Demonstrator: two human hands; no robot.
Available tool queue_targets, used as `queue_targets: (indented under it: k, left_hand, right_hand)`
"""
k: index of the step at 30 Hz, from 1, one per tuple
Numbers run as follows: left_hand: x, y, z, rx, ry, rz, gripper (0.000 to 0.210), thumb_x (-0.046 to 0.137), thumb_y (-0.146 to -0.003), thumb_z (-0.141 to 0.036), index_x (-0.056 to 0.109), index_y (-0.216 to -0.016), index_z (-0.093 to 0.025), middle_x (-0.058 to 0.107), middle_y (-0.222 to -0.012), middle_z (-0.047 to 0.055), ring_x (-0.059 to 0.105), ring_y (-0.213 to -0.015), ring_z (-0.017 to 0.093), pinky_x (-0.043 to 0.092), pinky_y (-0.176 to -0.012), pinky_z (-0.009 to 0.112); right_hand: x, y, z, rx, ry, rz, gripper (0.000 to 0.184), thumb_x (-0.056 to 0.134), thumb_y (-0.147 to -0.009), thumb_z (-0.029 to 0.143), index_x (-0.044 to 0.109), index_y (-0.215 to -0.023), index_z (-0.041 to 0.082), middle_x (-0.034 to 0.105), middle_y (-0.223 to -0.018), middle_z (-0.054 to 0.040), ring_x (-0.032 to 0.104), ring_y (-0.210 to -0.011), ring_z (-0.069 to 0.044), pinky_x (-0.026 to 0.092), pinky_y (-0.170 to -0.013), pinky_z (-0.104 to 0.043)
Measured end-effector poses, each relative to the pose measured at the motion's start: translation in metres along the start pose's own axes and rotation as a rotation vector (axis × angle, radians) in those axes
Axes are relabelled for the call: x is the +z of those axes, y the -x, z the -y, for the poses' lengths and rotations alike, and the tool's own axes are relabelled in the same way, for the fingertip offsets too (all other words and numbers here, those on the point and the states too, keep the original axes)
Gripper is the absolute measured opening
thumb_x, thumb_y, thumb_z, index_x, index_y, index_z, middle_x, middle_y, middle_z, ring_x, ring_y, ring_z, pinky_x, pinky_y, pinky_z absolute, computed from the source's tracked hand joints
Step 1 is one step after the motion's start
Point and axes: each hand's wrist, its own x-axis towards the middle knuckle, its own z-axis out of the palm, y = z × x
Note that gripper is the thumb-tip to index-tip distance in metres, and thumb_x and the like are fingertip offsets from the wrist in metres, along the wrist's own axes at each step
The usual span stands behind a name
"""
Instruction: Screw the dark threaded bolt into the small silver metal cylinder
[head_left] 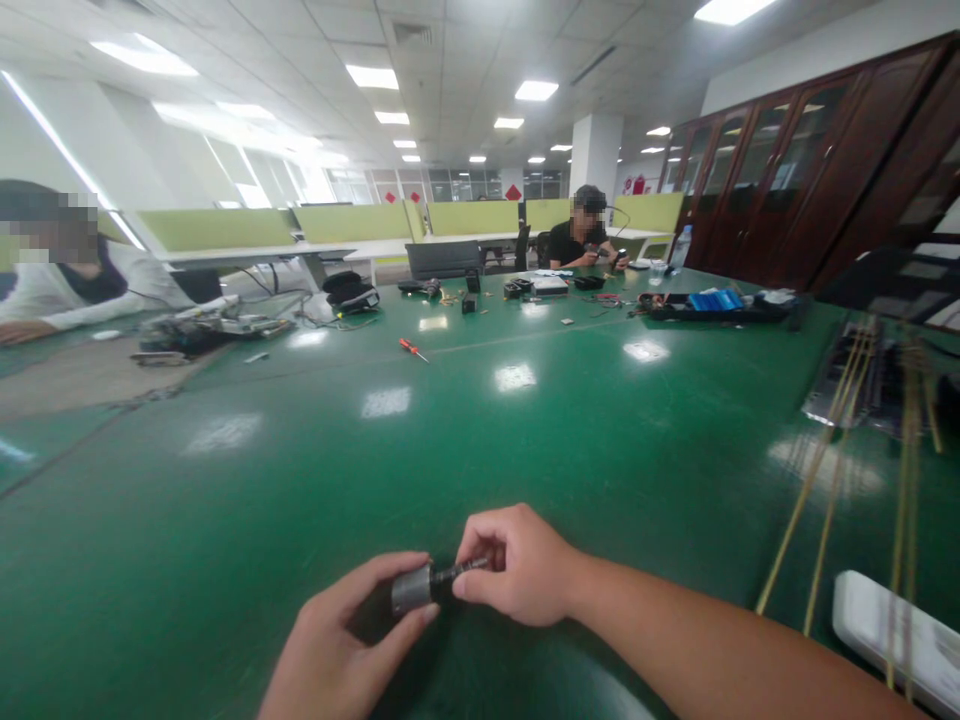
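Note:
Low in the head view, my left hand [341, 645] grips a short grey metal cylinder [411, 591] between thumb and fingers. A dark ridged shaft [445, 577] sticks out of the cylinder's right end. My right hand [525, 568] pinches the far end of this shaft, its fingers curled and partly hiding the tip. Cylinder and shaft lie nearly level, just above the green tabletop [315, 480]. Their exact kind cannot be made out.
A red-handled screwdriver [409, 347] lies farther up the table. Thin yellow rods [814, 480] and a white device [900, 640] are at right. A black tray [675, 311] and a cluttered pile of parts [202, 330] stand farther back. Two people sit at the table's far sides.

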Motion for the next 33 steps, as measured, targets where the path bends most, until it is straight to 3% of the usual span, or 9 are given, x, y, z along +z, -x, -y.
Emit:
queue_targets:
  k: [33]
  left_hand:
    - [-0.002, 0.0, 0.006, -0.096, 0.079, 0.019, 0.037, 0.077, -0.073, -0.052, 0.072, -0.102, -0.029, 0.075, -0.098, 0.001, 0.071, -0.089, 0.023, 0.058, -0.081, 0.024]
  right_hand:
    - [0.001, 0.001, -0.001, -0.019, -0.094, -0.081, 0.013, 0.072, -0.073, 0.025, 0.064, -0.076, 0.016, 0.055, -0.06, 0.004, 0.048, -0.052, -0.009, 0.035, -0.048, -0.02]
